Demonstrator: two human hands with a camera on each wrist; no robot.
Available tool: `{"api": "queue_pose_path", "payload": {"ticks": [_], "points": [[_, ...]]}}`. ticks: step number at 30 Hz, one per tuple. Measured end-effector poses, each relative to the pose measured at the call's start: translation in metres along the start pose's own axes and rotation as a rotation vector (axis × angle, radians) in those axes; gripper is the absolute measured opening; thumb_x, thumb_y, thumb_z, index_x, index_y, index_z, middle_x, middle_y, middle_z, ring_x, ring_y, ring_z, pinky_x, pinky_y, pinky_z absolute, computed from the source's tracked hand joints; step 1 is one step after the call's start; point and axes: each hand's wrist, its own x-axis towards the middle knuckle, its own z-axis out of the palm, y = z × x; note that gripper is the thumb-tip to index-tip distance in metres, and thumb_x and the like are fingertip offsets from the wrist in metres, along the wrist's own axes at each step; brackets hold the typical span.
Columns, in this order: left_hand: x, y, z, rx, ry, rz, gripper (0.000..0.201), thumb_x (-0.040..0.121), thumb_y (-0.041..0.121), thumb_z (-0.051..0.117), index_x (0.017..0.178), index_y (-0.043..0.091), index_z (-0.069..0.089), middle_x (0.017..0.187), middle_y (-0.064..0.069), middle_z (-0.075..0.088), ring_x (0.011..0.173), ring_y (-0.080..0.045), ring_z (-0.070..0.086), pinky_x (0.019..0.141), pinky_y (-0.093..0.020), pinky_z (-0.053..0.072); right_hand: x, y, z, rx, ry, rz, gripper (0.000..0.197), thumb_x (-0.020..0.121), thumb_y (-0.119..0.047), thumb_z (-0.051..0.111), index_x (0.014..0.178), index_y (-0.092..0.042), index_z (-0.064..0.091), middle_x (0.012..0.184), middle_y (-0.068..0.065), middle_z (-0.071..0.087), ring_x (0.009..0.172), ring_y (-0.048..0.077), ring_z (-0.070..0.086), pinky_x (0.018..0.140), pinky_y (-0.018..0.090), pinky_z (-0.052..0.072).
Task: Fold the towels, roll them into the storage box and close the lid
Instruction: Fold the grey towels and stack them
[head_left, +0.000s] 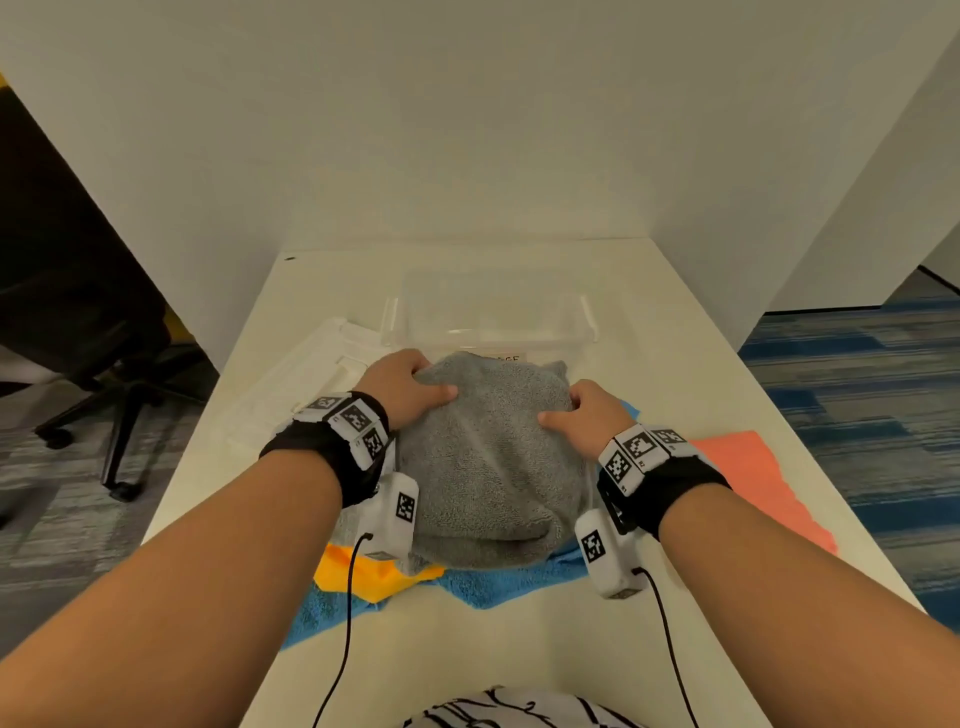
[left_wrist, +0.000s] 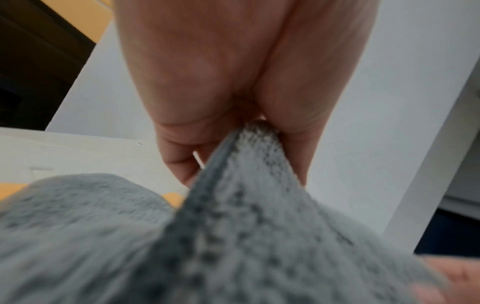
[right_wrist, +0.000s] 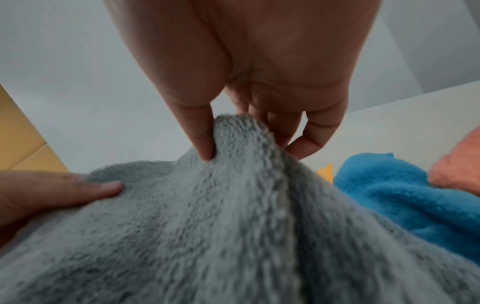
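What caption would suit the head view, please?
Both hands, left and right, pinch a grey towel before the open storage box.

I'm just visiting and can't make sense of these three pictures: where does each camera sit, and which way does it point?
Head: worn on the head, looking forward and down at the table, the clear storage box and both forearms.
Left wrist: on the left wrist, looking along the left hand, which pinches the gray towel.
Right wrist: on the right wrist, looking along the right hand, which pinches the same towel; the blue towel lies beside it.
Shared: all three show the gray towel.
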Motion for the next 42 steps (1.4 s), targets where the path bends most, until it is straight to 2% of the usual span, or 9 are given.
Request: {"api": "queue_pose_path", "payload": {"ticks": [3, 7, 16, 19, 23, 27, 33, 38, 42], "points": [[0.0, 0.018, -0.015, -0.178, -0.017, 0.063, 0.028, 0.081, 0.034, 0.074, 0.092, 0.016, 0.056, 0.094, -0.006, 0.063, 0.09, -0.026, 0.062, 0.077, -0.038, 0.053, -0.002, -0.003, -0.013, 0.022, 0.038, -0.031, 0.027, 0.089, -0.042, 0.062, 0.093, -0.02, 0.046, 0.09, -0.004, 0.049, 0.09, 0.019, 0.049, 0.07, 0.027, 0.038], [-0.006, 0.049, -0.031, -0.528, -0.135, 0.117, 0.026, 0.078, 0.014, 0.077, 0.082, 0.02, 0.052, 0.09, -0.011, 0.062, 0.089, -0.033, 0.063, 0.085, -0.05, 0.052, -0.011, -0.019, -0.039, 0.208, 0.09, -0.165, 0.042, 0.094, -0.047, 0.052, 0.122, -0.016, 0.053, 0.11, -0.008, 0.053, 0.101, 0.009, 0.049, 0.086, 0.023, 0.034], [-0.023, 0.121, -0.059, -0.591, -0.315, 0.303, 0.024, 0.07, 0.005, 0.069, 0.093, 0.012, 0.066, 0.089, -0.007, 0.069, 0.084, -0.018, 0.067, 0.076, -0.026, 0.057, -0.033, -0.058, -0.093, 0.371, 0.033, -0.548, 0.042, 0.101, -0.046, 0.033, 0.132, -0.025, 0.054, 0.128, -0.012, 0.055, 0.119, 0.002, 0.05, 0.099, 0.023, 0.038], [-0.026, 0.135, -0.064, -0.588, -0.323, 0.339, 0.025, 0.068, 0.006, 0.068, 0.092, 0.012, 0.066, 0.087, -0.004, 0.069, 0.084, -0.015, 0.067, 0.075, -0.024, 0.056, -0.039, -0.059, -0.105, 0.334, -0.015, -0.6, 0.043, 0.1, -0.046, 0.032, 0.121, -0.021, 0.06, 0.115, -0.009, 0.061, 0.103, 0.002, 0.056, 0.088, 0.016, 0.041], [-0.026, 0.142, -0.068, -0.628, -0.26, 0.381, 0.025, 0.068, 0.003, 0.067, 0.091, 0.013, 0.063, 0.08, 0.002, 0.069, 0.079, -0.011, 0.066, 0.071, -0.021, 0.054, -0.037, -0.051, -0.11, 0.301, -0.018, -0.654, 0.034, 0.094, -0.043, 0.052, 0.083, -0.012, 0.061, 0.076, 0.007, 0.056, 0.068, 0.02, 0.049, 0.067, 0.033, 0.041], [-0.024, 0.139, -0.067, -0.693, -0.179, 0.349, 0.032, 0.068, -0.001, 0.071, 0.094, 0.015, 0.062, 0.08, 0.002, 0.067, 0.077, -0.01, 0.066, 0.071, -0.022, 0.054, -0.029, -0.044, -0.113, 0.362, 0.067, -0.709, 0.014, 0.093, -0.025, 0.06, 0.081, -0.017, 0.06, 0.073, 0.009, 0.05, 0.068, 0.014, 0.046, 0.066, 0.03, 0.039], [-0.03, 0.142, -0.059, -0.571, -0.302, 0.147, 0.057, 0.081, 0.051, 0.066, 0.12, 0.01, 0.059, 0.102, -0.011, 0.07, 0.096, -0.023, 0.068, 0.079, -0.037, 0.056, -0.031, -0.048, -0.116, 0.317, 0.192, -0.784, 0.011, 0.094, -0.02, 0.055, 0.096, -0.026, 0.065, 0.084, -0.012, 0.061, 0.078, 0.004, 0.053, 0.075, 0.025, 0.043], [-0.033, 0.14, -0.06, -0.393, -0.432, 0.113, 0.036, 0.081, 0.053, 0.066, 0.061, 0.022, 0.066, 0.048, 0.006, 0.041, 0.046, -0.009, 0.032, 0.054, -0.022, 0.031, -0.035, -0.058, -0.116, 0.231, 0.23, -0.793, 0.014, 0.093, -0.021, 0.056, 0.1, -0.023, 0.069, 0.097, -0.008, 0.067, 0.094, 0.009, 0.058, 0.084, 0.028, 0.045], [-0.032, 0.135, -0.069, -0.34, -0.377, 0.124, 0.023, 0.091, 0.025, 0.058, 0.071, 0.016, 0.066, 0.053, 0.005, 0.045, 0.044, -0.006, 0.031, 0.053, -0.023, 0.027, -0.036, -0.066, -0.116, 0.175, 0.258, -0.747, 0.013, 0.093, -0.029, 0.058, 0.095, -0.022, 0.068, 0.088, -0.008, 0.066, 0.085, 0.01, 0.06, 0.078, 0.029, 0.047]]}}
